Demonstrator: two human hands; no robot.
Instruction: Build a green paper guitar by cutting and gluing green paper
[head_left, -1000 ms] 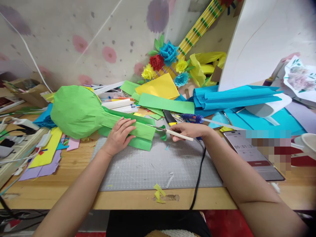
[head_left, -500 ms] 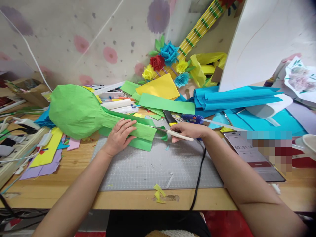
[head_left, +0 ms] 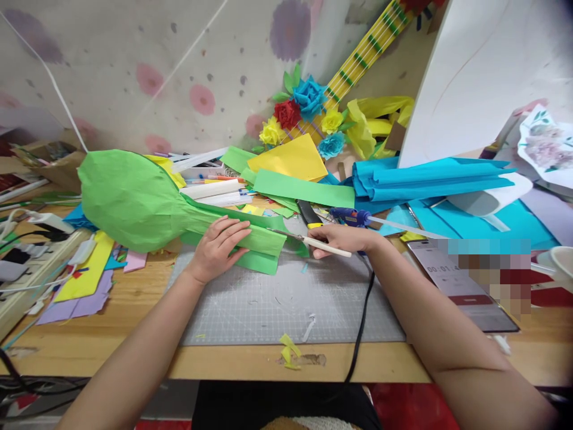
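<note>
A big green paper shape (head_left: 128,203), round on the left with a long narrow neck, lies over the left part of the grey cutting mat (head_left: 286,310). My left hand (head_left: 219,248) rests on the neck, its fingers laid flat across the paper. My right hand (head_left: 335,239) is closed round white-handled scissors (head_left: 329,246). Their blades point left along the far edge of the neck's right end. A dark green strip (head_left: 298,243) curls by the blades.
Behind my right hand lie a blue glue gun (head_left: 349,216) and a black-and-yellow tool (head_left: 308,214). Blue crepe paper (head_left: 425,179) and a phone (head_left: 461,286) are on the right. A black cable (head_left: 360,328) crosses the mat. A power strip (head_left: 40,280) lies at the left.
The scissors' blades have moved slightly left along the paper's edge. The green shape's round end has shifted a little left, and the curled strip hangs differently. My left hand stays on the neck.
</note>
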